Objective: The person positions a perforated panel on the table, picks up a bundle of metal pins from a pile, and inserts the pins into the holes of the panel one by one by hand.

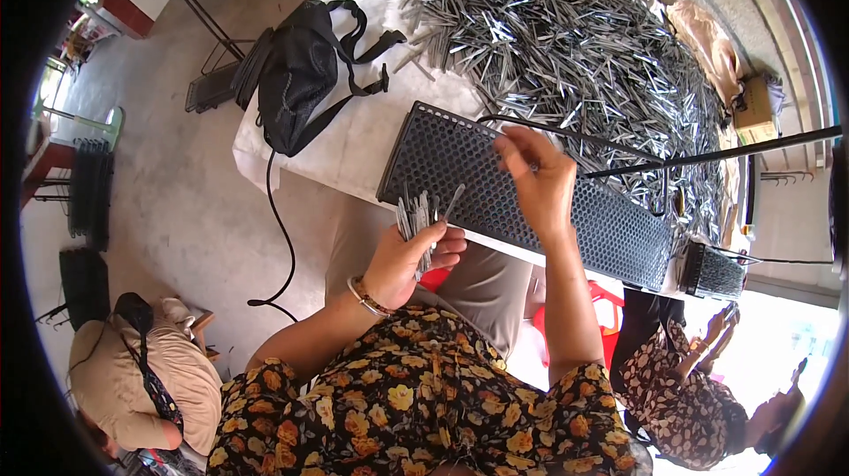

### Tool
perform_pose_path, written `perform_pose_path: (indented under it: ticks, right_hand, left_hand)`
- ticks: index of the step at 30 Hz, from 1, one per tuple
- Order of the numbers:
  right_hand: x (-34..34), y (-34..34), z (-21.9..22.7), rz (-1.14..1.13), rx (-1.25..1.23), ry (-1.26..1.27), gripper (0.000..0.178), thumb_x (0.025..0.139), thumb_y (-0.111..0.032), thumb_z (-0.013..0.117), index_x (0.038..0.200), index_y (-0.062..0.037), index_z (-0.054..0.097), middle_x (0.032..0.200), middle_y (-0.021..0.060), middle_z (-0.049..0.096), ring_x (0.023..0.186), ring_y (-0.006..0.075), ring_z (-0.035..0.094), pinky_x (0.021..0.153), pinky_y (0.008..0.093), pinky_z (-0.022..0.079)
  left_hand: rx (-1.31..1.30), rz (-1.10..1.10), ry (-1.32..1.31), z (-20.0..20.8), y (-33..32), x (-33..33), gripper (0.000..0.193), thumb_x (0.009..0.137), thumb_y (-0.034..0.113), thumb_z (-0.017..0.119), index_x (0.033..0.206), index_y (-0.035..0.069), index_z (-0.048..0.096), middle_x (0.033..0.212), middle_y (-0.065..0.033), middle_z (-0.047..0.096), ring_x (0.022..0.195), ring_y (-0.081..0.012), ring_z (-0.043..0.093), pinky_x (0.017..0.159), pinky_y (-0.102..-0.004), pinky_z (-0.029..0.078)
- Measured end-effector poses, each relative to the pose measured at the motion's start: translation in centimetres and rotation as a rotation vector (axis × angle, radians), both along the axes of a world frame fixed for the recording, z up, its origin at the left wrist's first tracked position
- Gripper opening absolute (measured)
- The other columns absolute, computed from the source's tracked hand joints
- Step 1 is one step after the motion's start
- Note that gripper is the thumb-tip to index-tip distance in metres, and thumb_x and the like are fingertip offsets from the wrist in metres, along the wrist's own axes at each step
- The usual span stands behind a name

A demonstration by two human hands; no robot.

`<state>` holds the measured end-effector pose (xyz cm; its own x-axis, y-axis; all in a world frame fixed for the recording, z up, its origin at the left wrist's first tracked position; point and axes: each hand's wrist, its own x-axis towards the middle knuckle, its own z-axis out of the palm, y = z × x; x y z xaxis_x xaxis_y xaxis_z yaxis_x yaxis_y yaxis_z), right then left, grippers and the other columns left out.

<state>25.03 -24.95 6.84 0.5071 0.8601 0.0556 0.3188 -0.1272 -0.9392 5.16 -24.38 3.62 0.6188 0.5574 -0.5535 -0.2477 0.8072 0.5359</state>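
Note:
My left hand is wrapped round a bundle of thin grey strips, held upright just off the table's near edge. One strip sticks out apart from the rest, over the thumb. Below the big heap lies a long black rack full of small round holes, running diagonally along the near edge. My right hand is above the middle of that rack, its fingers curled and the thumb drawn in to them. Whatever those fingertips hold, if anything, is too small and blurred to make out.
A large heap of loose strips covers the far table. At its left sits a black bag with straps and a hanging cable. A black metal rod crosses from the right. Other people sit at lower left and lower right.

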Motion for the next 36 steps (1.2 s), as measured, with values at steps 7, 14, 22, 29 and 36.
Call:
perform_pose_path:
  ticks: [7,14,22,29,36]
  right_hand:
    - [0.8,3.8,-2.8,-0.025,0.225,-0.57,0.013,0.083,-0.01,0.066,0.094,-0.0048,0.065,0.081,0.0125,0.066,0.066,0.0288,0.064,0.058,0.0339,0.05]
    - [0.5,4.4,-4.3,0.127,0.268,-0.736,0.011,0.082,-0.011,0.065,0.092,-0.0069,0.064,0.084,0.01,0.065,0.07,0.0296,0.064,0.059,0.0368,0.05]
    - [-0.4,2.5,-2.0,0.07,0.091,-0.485,0.02,0.085,-0.017,0.065,0.101,-0.0043,0.066,0.087,0.011,0.066,0.068,0.023,0.065,0.06,0.0309,0.051]
    - [-1.0,-0.1,-0.2,0.319,-0.174,0.236,0.018,0.085,-0.011,0.067,0.097,0.002,0.067,0.08,0.0054,0.068,0.072,0.0089,0.06,0.065,0.0235,0.049]
    - [0.8,3.0,-2.3,-0.053,0.246,-0.506,0.011,0.081,-0.008,0.067,0.091,-0.0025,0.067,0.079,0.0116,0.065,0.066,0.0237,0.063,0.06,0.0312,0.049]
  left_hand:
    - [-0.05,-0.093,0.037,-0.1,-0.9,-0.3,0.021,0.09,0.015,0.057,0.105,0.0,0.059,0.094,-0.0117,0.066,0.083,-0.0208,0.066,0.068,-0.03,0.055]
    - [-0.006,-0.131,0.034,-0.2,-0.7,-0.5,0.02,0.091,0.016,0.056,0.105,0.001,0.059,0.095,-0.0108,0.066,0.083,-0.018,0.066,0.069,-0.0286,0.054]
    - [0.04,-0.102,-0.024,0.0,0.1,-0.4,0.023,0.092,0.016,0.056,0.109,0.001,0.057,0.096,-0.0117,0.066,0.083,-0.0173,0.065,0.068,-0.0283,0.054]
    - [0.067,-0.104,-0.046,0.5,0.8,0.3,0.023,0.093,0.017,0.055,0.111,0.002,0.056,0.101,-0.0139,0.066,0.086,-0.0189,0.066,0.07,-0.0286,0.054]
    - [0.106,-0.308,-0.007,0.5,0.4,-0.3,0.027,0.094,0.019,0.053,0.113,0.001,0.055,0.101,-0.0156,0.065,0.084,-0.0205,0.066,0.071,-0.0295,0.054]
